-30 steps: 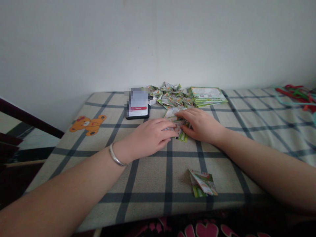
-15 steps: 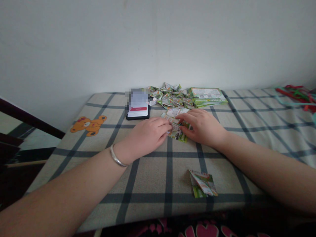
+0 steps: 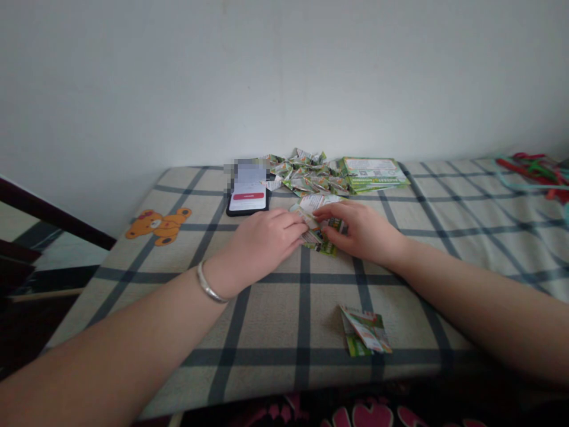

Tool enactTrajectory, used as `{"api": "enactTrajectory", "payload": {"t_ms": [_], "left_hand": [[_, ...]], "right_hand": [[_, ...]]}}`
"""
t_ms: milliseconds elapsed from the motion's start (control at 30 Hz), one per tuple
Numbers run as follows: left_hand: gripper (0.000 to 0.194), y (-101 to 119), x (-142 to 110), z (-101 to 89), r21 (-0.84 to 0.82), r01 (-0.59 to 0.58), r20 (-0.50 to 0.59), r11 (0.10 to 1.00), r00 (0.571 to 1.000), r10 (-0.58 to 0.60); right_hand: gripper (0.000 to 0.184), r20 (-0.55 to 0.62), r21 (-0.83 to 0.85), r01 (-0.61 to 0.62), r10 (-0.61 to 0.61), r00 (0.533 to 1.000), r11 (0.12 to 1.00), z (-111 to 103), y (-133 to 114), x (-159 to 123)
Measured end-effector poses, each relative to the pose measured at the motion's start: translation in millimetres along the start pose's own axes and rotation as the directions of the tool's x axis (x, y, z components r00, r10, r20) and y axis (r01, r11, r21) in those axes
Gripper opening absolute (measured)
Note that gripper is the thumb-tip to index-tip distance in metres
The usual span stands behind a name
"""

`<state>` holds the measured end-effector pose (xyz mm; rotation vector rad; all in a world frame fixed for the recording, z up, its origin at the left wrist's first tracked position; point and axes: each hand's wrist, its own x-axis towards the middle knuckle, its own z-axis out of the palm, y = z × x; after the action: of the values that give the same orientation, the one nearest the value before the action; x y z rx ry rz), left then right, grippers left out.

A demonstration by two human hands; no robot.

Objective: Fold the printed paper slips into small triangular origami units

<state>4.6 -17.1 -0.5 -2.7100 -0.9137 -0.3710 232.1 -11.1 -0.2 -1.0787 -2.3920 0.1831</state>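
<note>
Both my hands rest on a checked cloth (image 3: pixel 275 308) in the middle of the table. My left hand (image 3: pixel 262 243), with a silver bracelet at the wrist, pinches the left edge of a green and white printed paper (image 3: pixel 320 228). My right hand (image 3: pixel 362 231) grips the same paper from the right, fingers curled over its top. The paper lies partly folded between them on the cloth. Most of it is hidden by my fingers.
A folded paper piece (image 3: pixel 365 331) lies near the front edge. Behind my hands are a phone (image 3: pixel 248 196), a heap of folded paper pieces (image 3: pixel 306 175) and a stack of flat sheets (image 3: pixel 373 173). Coloured cords (image 3: pixel 536 169) lie far right. A bear print (image 3: pixel 157 224) marks the cloth.
My fingers have shifted on the paper: its upper flap has come up slightly and my right hand's fingers have curled over it. My arms have barely moved.
</note>
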Motion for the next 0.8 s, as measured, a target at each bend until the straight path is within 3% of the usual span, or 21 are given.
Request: {"api": "enactTrajectory", "payload": {"t_ms": [200,433,567,667,733,800], "left_hand": [[0.026,5.3,-3.3,-6.6,0.125,-0.048,0.017,0.991,0.999,0.046],[0.024,3.1,-3.5,-5.8,0.069,-0.077,-0.025,0.995,0.997,0.079],[0.025,0.1,-2.4,-2.5,0.015,-0.044,-0.024,0.999,0.999,0.045],[0.023,-0.6,-1.6,-1.3,-0.039,-0.043,-0.02,0.998,0.999,0.042],[0.021,-0.7,-1.4,-0.9,-0.081,-0.038,-0.029,0.996,0.999,0.036],[0.019,-1.0,-1.3,-0.5,-0.13,-0.036,-0.032,0.991,0.999,0.032]], "right_hand": [[0.026,0.012,0.151,-0.113,0.112,0.994,0.982,-1.2,0.2,1.1],[0.021,0.078,0.378,-0.286,0.278,0.958,0.88,1.7,6.6,1.8],[0.02,0.137,0.519,-0.291,0.258,0.956,0.804,6.4,9.3,1.8],[0.02,0.079,0.426,-0.172,0.153,0.985,0.888,6.7,6.8,0.9],[0.019,0.003,0.24,-0.04,0.04,0.999,0.97,5.2,5.4,0.6],[0.021,-0.034,0.065,0.056,-0.054,0.998,0.996,3.1,5.6,0.9]]}}
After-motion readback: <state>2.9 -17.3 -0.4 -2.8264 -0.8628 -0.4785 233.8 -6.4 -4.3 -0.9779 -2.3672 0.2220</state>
